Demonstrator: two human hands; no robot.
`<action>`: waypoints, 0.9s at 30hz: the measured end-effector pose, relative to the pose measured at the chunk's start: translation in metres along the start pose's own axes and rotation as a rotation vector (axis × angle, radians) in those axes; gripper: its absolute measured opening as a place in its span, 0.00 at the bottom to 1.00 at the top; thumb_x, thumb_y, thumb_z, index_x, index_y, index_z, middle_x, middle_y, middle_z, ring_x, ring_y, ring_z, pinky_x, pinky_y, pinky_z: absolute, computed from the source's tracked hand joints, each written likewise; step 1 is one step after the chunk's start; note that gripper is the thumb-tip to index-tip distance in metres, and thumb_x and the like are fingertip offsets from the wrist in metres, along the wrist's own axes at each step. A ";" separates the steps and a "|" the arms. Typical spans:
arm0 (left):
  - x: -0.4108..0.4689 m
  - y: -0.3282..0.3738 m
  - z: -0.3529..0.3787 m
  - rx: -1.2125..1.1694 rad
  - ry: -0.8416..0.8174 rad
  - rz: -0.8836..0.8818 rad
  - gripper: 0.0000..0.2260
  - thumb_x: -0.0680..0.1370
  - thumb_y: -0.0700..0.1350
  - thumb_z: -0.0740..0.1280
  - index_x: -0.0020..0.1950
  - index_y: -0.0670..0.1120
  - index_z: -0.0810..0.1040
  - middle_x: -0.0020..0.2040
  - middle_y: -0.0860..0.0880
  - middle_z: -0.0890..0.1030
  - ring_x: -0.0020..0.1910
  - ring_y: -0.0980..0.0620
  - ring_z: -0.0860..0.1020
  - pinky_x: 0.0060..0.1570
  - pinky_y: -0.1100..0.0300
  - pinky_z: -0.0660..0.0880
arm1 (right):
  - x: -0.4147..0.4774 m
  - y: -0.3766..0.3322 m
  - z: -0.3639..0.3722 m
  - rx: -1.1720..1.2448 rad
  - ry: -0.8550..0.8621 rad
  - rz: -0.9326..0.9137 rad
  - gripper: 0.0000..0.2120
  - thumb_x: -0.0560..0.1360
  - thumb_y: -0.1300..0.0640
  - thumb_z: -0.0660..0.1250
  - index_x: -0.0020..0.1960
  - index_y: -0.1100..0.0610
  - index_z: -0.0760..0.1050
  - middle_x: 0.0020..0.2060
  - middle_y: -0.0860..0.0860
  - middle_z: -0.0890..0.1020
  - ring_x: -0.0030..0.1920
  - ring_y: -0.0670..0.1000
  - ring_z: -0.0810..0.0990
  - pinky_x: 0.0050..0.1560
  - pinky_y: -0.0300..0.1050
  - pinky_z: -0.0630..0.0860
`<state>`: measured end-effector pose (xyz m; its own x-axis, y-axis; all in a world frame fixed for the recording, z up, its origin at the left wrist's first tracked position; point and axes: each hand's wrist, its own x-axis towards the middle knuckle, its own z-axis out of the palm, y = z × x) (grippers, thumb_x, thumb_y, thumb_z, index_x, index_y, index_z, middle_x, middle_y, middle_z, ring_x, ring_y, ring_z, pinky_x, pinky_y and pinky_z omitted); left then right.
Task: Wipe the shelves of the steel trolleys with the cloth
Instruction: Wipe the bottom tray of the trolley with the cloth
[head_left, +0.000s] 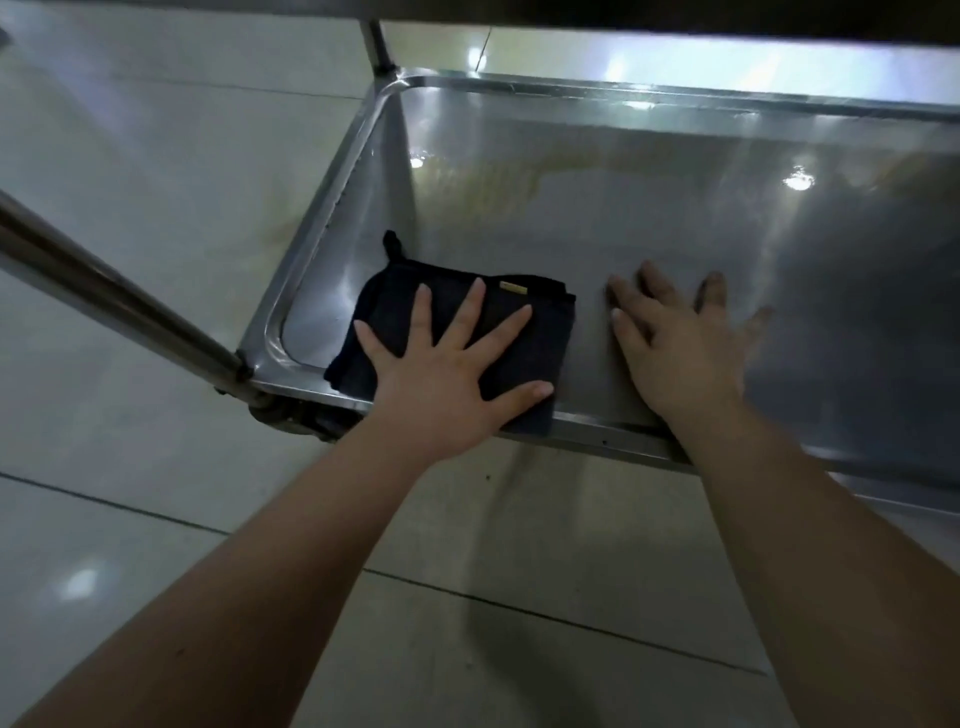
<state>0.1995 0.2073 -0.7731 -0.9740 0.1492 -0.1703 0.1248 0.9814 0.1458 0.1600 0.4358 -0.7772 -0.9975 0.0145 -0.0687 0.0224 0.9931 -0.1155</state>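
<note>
Cloth (545, 338), then: where does it lie?

– On the steel trolley's shelf (623, 208), in the near left corner. It is dark and folded into a rough square, and its near edge laps over the front rim.

And the fingers?

– The left hand (441, 374) lies flat on top of it, palm down. Its fingers (470, 306) are straight and spread wide. The cloth sits under the palm and under every finger. The fingertips stop short of its far edge, and the thumb runs out towards its near right corner.

Does anything on the cloth show past the hand?

– A small tan label (511, 287) lies near the far edge, between two of the fingertips. A hanging loop (392, 244) sticks out from the far left corner.

The other hand?

– The right hand (680, 353) rests on bare steel just beside the cloth, to its right, with a narrow gap between them. It is blurred, but the fingers look straight and loosely fanned, and they hold nothing. Its wrist crosses the front rim.

Around that?

– A round upright post (104, 296) meets the shelf's near left corner, and another (376, 47) rises at the far left corner. The underside of an upper shelf (675, 15) darkens the top of the view. Pale glossy floor tiles (156, 156) lie all round.
</note>
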 end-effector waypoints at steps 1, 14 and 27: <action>-0.001 -0.003 0.000 0.002 -0.003 -0.007 0.33 0.65 0.82 0.37 0.69 0.77 0.33 0.78 0.62 0.36 0.77 0.42 0.34 0.61 0.23 0.33 | -0.002 -0.002 0.001 -0.021 0.005 -0.061 0.23 0.80 0.37 0.44 0.74 0.32 0.54 0.77 0.40 0.56 0.77 0.61 0.49 0.67 0.79 0.42; 0.144 0.004 -0.032 -0.008 0.002 -0.031 0.35 0.66 0.81 0.43 0.72 0.75 0.42 0.80 0.59 0.41 0.77 0.38 0.37 0.59 0.21 0.33 | -0.001 -0.003 0.007 -0.098 -0.058 -0.108 0.30 0.74 0.29 0.36 0.75 0.31 0.39 0.78 0.38 0.45 0.78 0.58 0.40 0.68 0.77 0.39; -0.007 -0.018 -0.002 0.053 0.029 0.018 0.32 0.68 0.79 0.34 0.71 0.75 0.35 0.80 0.59 0.40 0.77 0.40 0.38 0.64 0.23 0.36 | 0.001 0.002 0.007 -0.051 -0.014 -0.084 0.30 0.76 0.29 0.39 0.76 0.34 0.41 0.78 0.39 0.47 0.78 0.58 0.42 0.71 0.72 0.39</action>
<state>0.2034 0.1884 -0.7726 -0.9766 0.1638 -0.1394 0.1512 0.9838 0.0968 0.1598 0.4373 -0.7845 -0.9947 -0.0707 -0.0746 -0.0655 0.9953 -0.0710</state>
